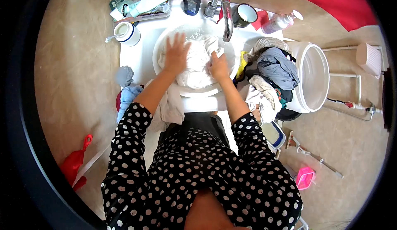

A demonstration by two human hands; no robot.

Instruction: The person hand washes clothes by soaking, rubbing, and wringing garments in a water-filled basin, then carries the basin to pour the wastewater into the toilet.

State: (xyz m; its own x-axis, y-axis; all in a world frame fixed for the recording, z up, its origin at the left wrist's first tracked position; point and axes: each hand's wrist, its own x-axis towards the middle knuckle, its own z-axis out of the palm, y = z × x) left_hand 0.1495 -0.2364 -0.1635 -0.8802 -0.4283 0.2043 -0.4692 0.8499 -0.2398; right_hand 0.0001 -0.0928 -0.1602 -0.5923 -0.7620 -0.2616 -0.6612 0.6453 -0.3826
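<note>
A white basin [160, 44] with water stands in the sink under the faucet [228, 21]. In it lies a wet white cloth [196, 66]. My left hand [177, 54] is over the cloth's left side, its fingers spread and nothing held. At the cloth's right side, my right hand [218, 66] has its fingers closed on a bunched part of it. A beige cloth [170, 106] hangs over the sink's front edge, below my left forearm.
Piled clothes [277, 68] lie right of the basin, beside a white bucket [316, 77]. Along the back stand a dark bottle [191, 2], a mug [245, 15] and a pump bottle [278, 24]. A white jar [127, 34] is at the left.
</note>
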